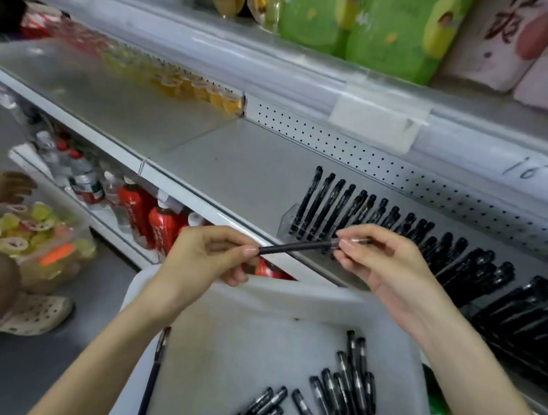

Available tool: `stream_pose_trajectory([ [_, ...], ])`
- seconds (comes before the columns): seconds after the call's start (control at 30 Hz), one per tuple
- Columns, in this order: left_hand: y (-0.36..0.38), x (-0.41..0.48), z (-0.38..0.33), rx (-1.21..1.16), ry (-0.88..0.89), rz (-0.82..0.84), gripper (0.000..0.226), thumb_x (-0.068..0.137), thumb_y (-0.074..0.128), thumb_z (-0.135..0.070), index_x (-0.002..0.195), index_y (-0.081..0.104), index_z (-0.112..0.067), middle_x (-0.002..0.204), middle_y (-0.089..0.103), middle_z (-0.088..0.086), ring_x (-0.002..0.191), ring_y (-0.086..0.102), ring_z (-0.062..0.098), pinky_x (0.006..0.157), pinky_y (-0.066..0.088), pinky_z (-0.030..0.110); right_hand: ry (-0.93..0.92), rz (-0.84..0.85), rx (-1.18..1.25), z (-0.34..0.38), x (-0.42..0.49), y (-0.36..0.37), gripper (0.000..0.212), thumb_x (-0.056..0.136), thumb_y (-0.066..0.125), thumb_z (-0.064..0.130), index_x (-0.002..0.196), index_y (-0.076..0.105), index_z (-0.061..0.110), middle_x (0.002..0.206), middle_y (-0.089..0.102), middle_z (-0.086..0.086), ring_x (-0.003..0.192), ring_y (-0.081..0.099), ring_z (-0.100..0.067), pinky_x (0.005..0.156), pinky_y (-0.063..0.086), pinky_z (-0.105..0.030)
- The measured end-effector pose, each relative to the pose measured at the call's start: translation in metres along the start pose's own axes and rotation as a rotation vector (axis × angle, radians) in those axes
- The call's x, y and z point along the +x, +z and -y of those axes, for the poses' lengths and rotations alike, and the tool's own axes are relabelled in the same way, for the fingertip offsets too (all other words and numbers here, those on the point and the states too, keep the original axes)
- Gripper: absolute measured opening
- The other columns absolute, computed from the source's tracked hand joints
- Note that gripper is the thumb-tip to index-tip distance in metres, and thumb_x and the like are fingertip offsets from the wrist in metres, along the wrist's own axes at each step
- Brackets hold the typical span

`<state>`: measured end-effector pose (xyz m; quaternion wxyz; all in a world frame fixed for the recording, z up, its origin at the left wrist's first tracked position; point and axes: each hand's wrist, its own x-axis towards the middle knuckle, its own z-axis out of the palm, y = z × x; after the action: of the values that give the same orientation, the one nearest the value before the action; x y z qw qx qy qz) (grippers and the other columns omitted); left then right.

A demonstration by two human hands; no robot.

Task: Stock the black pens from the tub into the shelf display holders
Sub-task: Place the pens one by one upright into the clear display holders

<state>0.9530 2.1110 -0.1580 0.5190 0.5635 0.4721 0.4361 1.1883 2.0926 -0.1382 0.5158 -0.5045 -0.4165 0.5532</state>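
One black pen (298, 247) lies almost level between my two hands, just in front of the shelf edge. My left hand (215, 255) pinches its left end and my right hand (383, 258) pinches its right end, near the clear tip. Below them the white tub (253, 311) holds several loose black pens (343, 391), mostly at its right side, and one lone pen (153, 375) along its left wall. A clear display holder (290, 221) on the grey shelf carries a row of upright black pens (335, 204). More filled holders (528, 318) run on to the right.
The grey shelf (229, 164) stretches left of the holders. Green packs (375, 19) and pink packs stand on the shelf above. Red and clear bottles (147, 212) fill the shelf below. At the left another person's hand (12, 187) reaches over a box of jelly cups (37, 240).
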Motion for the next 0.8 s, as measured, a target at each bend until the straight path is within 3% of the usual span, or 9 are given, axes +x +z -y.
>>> stream_pose_trajectory([
  [0.17,-0.006,0.026,-0.005,0.131,-0.039,0.09,0.01,0.088,0.062,-0.009,0.088,0.071,-0.005,0.076,0.073,0.008,0.058,0.063,0.012,0.058,0.051,0.019,-0.088,-0.035,0.236,0.007,0.022,0.013,0.018,0.084,0.056,-0.006,0.096,0.067,0.001,0.091,0.072,-0.009,0.079,0.07,-0.015,0.067,0.054,-0.016],
  [0.27,-0.01,0.049,-0.002,0.222,-0.086,0.13,0.016,0.092,0.059,-0.019,0.093,0.072,-0.01,0.081,0.073,0.001,0.073,0.069,0.012,0.073,0.057,0.028,-0.276,-0.115,0.019,0.005,0.038,0.017,0.018,0.084,0.059,-0.004,0.097,0.065,0.007,0.09,0.069,-0.014,0.073,0.069,-0.019,0.067,0.055,-0.021],
  [0.33,-0.008,0.066,0.005,0.418,-0.038,0.086,0.021,0.094,0.054,-0.032,0.096,0.071,-0.02,0.09,0.073,-0.003,0.081,0.069,0.013,0.082,0.055,0.038,-0.435,-0.23,-0.212,0.002,0.048,0.018,0.027,0.084,0.063,-0.003,0.098,0.056,0.019,0.081,0.066,-0.011,0.064,0.068,-0.02,0.064,0.056,-0.025],
  [0.4,-0.001,0.08,0.01,0.707,0.056,0.078,0.029,0.096,0.047,-0.042,0.115,0.064,-0.027,0.113,0.068,-0.004,0.098,0.065,0.014,0.091,0.05,0.037,-0.531,-0.312,-0.382,0.0,0.057,0.021,0.033,0.084,0.065,0.002,0.098,0.047,0.026,0.08,0.063,-0.004,0.061,0.067,-0.018,0.063,0.056,-0.029],
  [0.47,0.011,0.089,0.017,0.869,0.121,0.153,0.043,0.099,0.038,-0.043,0.138,0.045,-0.026,0.137,0.052,-0.001,0.118,0.054,0.018,0.1,0.043,0.037,-0.596,-0.361,-0.509,-0.004,0.065,0.026,0.031,0.086,0.065,0.008,0.101,0.044,0.027,0.083,0.061,0.003,0.064,0.066,-0.013,0.065,0.057,-0.031],
  [0.6,0.029,0.092,0.032,0.994,0.192,0.251,0.053,0.1,0.023,-0.047,0.149,0.024,-0.027,0.154,0.026,0.001,0.138,0.032,0.018,0.112,0.026,0.037,-0.687,-0.46,-0.521,-0.017,0.078,0.034,0.026,0.087,0.064,0.015,0.106,0.048,0.025,0.086,0.058,0.008,0.072,0.066,-0.014,0.067,0.058,-0.035],
  [0.73,0.027,0.095,0.039,0.979,0.139,0.276,0.055,0.099,0.016,-0.049,0.15,0.02,-0.03,0.156,0.02,0.0,0.141,0.024,0.017,0.115,0.022,0.042,-0.745,-0.475,-0.533,-0.028,0.083,0.031,0.027,0.087,0.061,0.022,0.11,0.049,0.025,0.089,0.057,0.015,0.072,0.066,-0.011,0.067,0.058,-0.032],
  [0.8,0.025,0.097,0.041,0.982,0.144,0.272,0.056,0.098,0.014,-0.05,0.149,0.022,-0.03,0.156,0.022,0.0,0.142,0.023,0.016,0.115,0.023,0.043,-0.766,-0.451,-0.546,-0.03,0.086,0.028,0.028,0.087,0.062,0.016,0.109,0.048,0.027,0.09,0.056,0.017,0.072,0.066,-0.006,0.067,0.057,-0.026],
])
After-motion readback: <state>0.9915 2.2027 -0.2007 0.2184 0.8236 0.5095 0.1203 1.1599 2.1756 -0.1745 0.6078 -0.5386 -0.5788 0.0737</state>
